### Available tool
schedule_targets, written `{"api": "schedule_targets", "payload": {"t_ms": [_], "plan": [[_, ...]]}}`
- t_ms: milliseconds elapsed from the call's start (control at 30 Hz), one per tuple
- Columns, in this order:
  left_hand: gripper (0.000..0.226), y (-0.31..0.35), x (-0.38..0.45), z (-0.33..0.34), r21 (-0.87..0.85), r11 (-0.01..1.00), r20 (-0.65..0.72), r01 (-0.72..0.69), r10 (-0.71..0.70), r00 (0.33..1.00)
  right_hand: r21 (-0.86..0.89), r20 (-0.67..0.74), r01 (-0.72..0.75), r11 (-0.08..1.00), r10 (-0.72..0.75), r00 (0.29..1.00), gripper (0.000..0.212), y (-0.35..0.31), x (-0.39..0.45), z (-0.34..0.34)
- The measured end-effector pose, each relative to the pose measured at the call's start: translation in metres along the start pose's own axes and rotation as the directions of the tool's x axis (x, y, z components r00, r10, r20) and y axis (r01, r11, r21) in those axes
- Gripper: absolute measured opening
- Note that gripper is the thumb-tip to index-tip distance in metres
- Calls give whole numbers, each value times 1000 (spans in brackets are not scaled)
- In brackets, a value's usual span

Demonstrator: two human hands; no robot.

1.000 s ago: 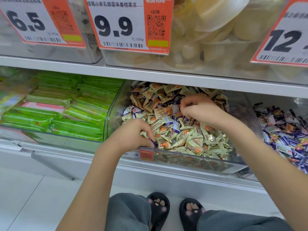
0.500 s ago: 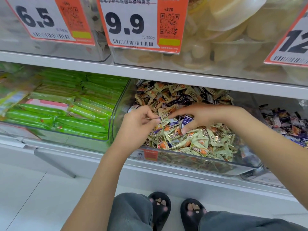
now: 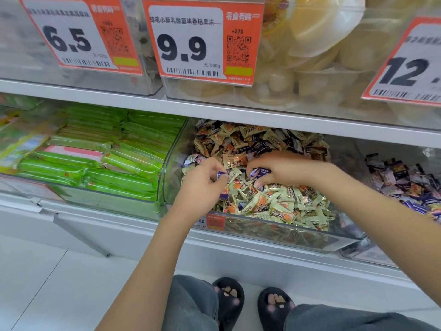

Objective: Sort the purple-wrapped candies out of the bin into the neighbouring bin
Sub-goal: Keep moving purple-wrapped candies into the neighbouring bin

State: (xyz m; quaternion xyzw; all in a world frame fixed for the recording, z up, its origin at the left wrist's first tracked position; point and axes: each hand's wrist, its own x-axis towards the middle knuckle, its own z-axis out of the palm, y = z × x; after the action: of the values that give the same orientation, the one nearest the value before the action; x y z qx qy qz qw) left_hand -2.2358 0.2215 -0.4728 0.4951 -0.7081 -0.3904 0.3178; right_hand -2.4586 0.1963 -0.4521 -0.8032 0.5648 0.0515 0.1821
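A clear middle bin holds a heap of beige-and-orange wrapped candies mixed with purple-wrapped ones. My left hand is over the bin's left part and pinches a purple-wrapped candy between thumb and fingertips. My right hand reaches in from the right, fingers curled round purple-wrapped candies that show under them. The neighbouring bin on the right holds a pile of purple candies.
A bin of green snack packs stands to the left. A shelf edge runs above the bins, with price tags 6.5, 9.9 and 12 on upper bins. My sandalled feet are on the floor below.
Both hands have moved together over the middle of the heap. The left hand rose from the bin's front edge and now pinches a purple candy; the right hand's fingers have curled onto purple candies.
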Motion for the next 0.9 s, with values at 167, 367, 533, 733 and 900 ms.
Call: {"api": "schedule_targets", "payload": {"t_ms": [167,367,533,733,900], "plan": [[29,16,5,14,-66,998,77,-4,9,997,245,-143,-86,966,124,982,39,-3,-10,1],[34,29,34,47,290,953,279,-86,1,960,512,-419,-100,853,350,838,41,1,-47,-9],[35,24,45,47,423,899,369,-116,-53,928,594,-475,-16,804,367,800,8,-9,-80,4],[12,18,39,44,340,934,260,-107,16,965,731,-487,69,678,448,750,16,-8,-99,16],[13,24,29,43,365,927,223,-89,6,975,779,-515,124,614,514,686,14,-9,-110,14]]}}
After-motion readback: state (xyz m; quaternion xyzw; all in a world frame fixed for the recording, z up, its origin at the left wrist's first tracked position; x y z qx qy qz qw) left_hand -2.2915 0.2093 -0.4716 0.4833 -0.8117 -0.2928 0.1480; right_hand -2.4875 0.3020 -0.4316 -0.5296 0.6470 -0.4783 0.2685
